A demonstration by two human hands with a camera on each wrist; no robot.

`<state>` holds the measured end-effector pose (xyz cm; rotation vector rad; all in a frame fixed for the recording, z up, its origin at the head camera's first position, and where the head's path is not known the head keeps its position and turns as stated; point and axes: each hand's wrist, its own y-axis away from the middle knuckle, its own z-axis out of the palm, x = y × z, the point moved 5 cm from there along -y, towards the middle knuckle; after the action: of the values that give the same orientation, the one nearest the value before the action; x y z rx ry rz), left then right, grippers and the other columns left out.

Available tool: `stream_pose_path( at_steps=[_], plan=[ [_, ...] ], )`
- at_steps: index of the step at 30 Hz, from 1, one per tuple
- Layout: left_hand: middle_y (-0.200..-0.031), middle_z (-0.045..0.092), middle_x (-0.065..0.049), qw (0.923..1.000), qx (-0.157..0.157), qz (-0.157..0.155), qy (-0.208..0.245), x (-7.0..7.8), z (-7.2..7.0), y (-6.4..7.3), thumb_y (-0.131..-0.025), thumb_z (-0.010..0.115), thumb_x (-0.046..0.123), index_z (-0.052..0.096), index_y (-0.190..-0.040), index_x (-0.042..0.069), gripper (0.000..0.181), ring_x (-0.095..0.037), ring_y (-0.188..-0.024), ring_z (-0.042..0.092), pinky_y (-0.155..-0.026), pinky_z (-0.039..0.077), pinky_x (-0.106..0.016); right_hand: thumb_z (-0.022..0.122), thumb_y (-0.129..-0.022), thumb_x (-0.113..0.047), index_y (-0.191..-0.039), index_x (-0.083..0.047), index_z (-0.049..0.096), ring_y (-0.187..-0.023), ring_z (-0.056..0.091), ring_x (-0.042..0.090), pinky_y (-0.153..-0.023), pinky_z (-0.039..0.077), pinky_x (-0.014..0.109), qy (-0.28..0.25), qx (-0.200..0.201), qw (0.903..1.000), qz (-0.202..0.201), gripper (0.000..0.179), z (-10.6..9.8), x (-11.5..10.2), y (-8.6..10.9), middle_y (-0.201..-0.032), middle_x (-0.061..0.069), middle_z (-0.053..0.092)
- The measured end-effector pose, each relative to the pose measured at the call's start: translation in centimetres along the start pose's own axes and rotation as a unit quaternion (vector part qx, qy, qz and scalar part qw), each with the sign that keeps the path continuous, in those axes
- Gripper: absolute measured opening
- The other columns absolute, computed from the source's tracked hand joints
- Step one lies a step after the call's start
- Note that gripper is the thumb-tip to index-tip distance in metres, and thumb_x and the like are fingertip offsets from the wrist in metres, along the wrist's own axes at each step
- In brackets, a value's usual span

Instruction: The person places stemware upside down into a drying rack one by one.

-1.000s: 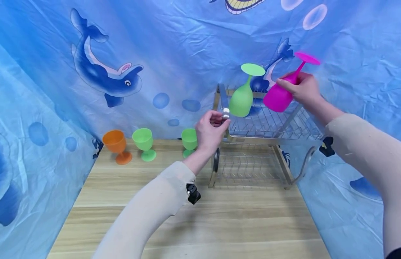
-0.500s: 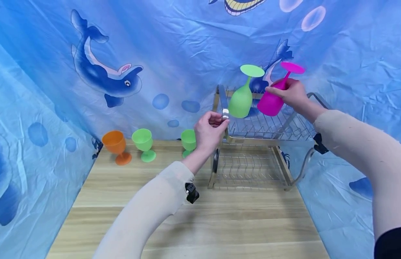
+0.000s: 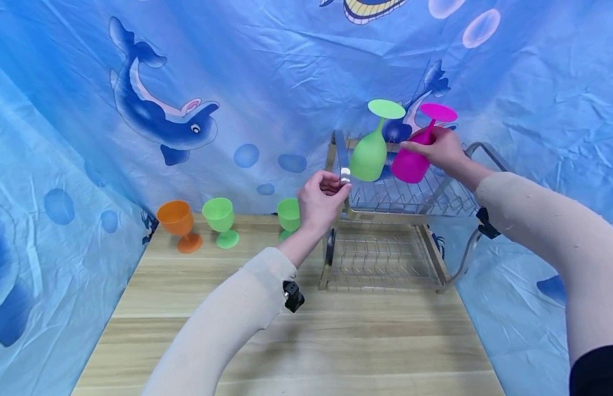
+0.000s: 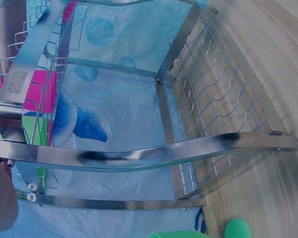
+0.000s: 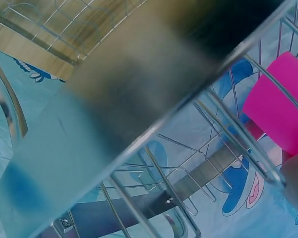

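Observation:
My right hand [image 3: 442, 148] holds a magenta goblet [image 3: 409, 166] by its bowl and stem, foot up and slightly tilted, at the upper tier of a metal dish rack [image 3: 386, 212]. Beside it a green goblet [image 3: 368, 158] leans upside down in the same tier, its foot also upward. With thumb and fingers my left hand [image 3: 321, 201] grips the rack's left upright. From the left wrist view, the magenta bowl [image 4: 42, 89] shows behind the tier's wires. In the right wrist view the magenta bowl [image 5: 275, 104] sits among the wires, the fingers mostly out of frame.
On the wooden table [image 3: 197, 297] at the back left stand an orange goblet [image 3: 175, 218], a green goblet [image 3: 219, 214] and another green goblet [image 3: 289, 214] partly behind my left wrist. The rack's lower tier [image 3: 381, 258] sits underneath. Blue dolphin-printed cloth [image 3: 267, 82] walls the table.
My right hand has brought the magenta goblet left and down toward the green goblet in the rack, and its tilt has lessened. My left hand keeps its grip on the rack.

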<state>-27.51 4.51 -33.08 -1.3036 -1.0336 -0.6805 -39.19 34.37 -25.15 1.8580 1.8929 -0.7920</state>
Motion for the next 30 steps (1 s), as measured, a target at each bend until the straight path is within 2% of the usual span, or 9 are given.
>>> stream_pose_path(
  at_steps=[9, 17, 20, 30],
  plan=[
    [-0.097, 0.078, -0.009, 1.0000, -0.001, -0.006, 0.002, 0.06, -0.12, -0.06, -0.089, 0.089, 0.011, 0.073, -0.105, 0.003, 0.024, -0.018, -0.085, 0.075, -0.078, 0.063, -0.022, 0.074, -0.095, -0.060, -0.144, -0.002, 0.051, -0.117, 0.057, 0.033, -0.081, 0.058, 0.028, -0.014, -0.015, 0.9998, -0.004, 0.080, 0.30, 0.01, -0.08, -0.136, 0.022, 0.057],
    [-0.098, 0.078, -0.009, 0.9999, -0.003, -0.012, 0.002, -0.10, -0.13, -0.02, -0.089, 0.089, 0.010, 0.073, -0.106, 0.003, 0.024, -0.019, -0.086, 0.075, -0.078, 0.063, -0.022, 0.074, -0.096, -0.059, -0.147, -0.002, 0.048, -0.126, 0.056, 0.038, -0.097, 0.059, 0.043, -0.014, -0.018, 0.9997, 0.002, 0.081, 0.73, -0.25, 0.30, -0.141, 0.023, 0.056],
    [-0.098, 0.079, -0.009, 0.9999, -0.005, -0.014, 0.001, -0.09, -0.13, -0.03, -0.089, 0.089, 0.011, 0.073, -0.106, 0.003, 0.024, -0.019, -0.086, 0.075, -0.078, 0.063, -0.022, 0.074, -0.096, -0.058, -0.148, -0.001, 0.047, -0.126, 0.055, 0.040, -0.098, 0.058, 0.045, -0.017, -0.020, 0.9997, 0.001, 0.081, 0.73, -0.33, 0.46, -0.141, 0.024, 0.055],
    [-0.099, 0.079, -0.009, 0.9999, -0.012, -0.010, 0.002, -0.06, -0.06, -0.15, -0.089, 0.088, 0.011, 0.073, -0.106, 0.003, 0.025, -0.019, -0.087, 0.075, -0.078, 0.063, -0.022, 0.073, -0.096, -0.059, -0.150, -0.004, 0.048, -0.126, 0.055, 0.036, -0.095, 0.058, 0.038, -0.022, -0.025, 0.9994, -0.009, 0.081, 0.24, -0.10, 0.66, -0.142, 0.021, 0.056]
  ],
)
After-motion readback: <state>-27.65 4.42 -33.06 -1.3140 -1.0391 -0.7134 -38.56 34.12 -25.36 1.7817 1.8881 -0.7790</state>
